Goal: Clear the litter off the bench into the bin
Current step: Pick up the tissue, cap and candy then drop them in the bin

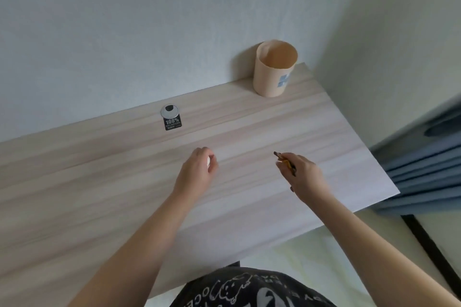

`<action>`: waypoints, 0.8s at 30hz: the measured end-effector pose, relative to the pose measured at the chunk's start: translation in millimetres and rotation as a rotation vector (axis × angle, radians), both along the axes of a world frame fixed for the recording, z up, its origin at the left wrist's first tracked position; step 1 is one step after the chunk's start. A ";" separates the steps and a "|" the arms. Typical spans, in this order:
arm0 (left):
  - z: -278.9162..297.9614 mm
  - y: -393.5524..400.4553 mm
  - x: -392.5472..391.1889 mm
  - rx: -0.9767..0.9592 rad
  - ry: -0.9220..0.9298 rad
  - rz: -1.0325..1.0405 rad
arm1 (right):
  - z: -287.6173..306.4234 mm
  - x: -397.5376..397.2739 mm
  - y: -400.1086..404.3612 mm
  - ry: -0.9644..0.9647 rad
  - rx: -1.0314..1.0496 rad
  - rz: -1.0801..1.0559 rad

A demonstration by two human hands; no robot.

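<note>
A beige bin (270,75) with a blue label stands open at the back right of the pale wooden bench (124,182), against the wall. My left hand (197,172) hovers over the middle of the bench, its fingers curled around a small white scrap (208,161) that barely shows. My right hand (303,177) is to its right, pinching a crumpled yellow and dark wrapper (287,163) between the fingertips. Both hands are well short of the bin.
A round silver cable grommet (169,110) sits near the wall with a black "100%" sticker (172,123) just in front of it. The bench ends at the right, where blue curtain folds (424,169) hang. A white wall (149,32) runs behind.
</note>
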State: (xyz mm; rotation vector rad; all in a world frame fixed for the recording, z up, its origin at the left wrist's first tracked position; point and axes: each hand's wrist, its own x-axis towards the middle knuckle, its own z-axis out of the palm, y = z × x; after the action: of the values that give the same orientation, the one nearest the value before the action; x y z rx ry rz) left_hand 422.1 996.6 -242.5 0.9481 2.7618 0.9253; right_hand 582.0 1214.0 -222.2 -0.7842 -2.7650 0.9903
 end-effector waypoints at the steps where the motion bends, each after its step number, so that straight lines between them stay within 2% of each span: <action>1: 4.4 8.8 15.4 -0.008 0.010 -0.002 | 1.7 18.5 6.2 0.019 0.001 -0.007; 7: 28.1 64.4 123.2 -0.011 0.033 -0.040 | 10.3 129.8 46.9 -0.004 -0.063 0.020; 13: 42.1 116.5 205.1 -0.030 0.011 -0.188 | 26.7 206.7 82.0 0.039 -0.048 -0.088; 18: 49.1 133.2 217.7 -0.047 0.042 -0.239 | 38.7 216.9 102.3 0.051 -0.011 -0.105; 24: 50.6 153.1 186.5 -0.077 0.125 -0.252 | 43.9 182.8 130.3 0.085 -0.008 -0.067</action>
State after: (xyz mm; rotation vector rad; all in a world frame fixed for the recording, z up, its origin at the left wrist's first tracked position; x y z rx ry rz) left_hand 608.7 1149.7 -192.0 1.3426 2.6676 0.7384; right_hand 764.8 1344.3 -178.3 -0.8104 -2.6474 0.9982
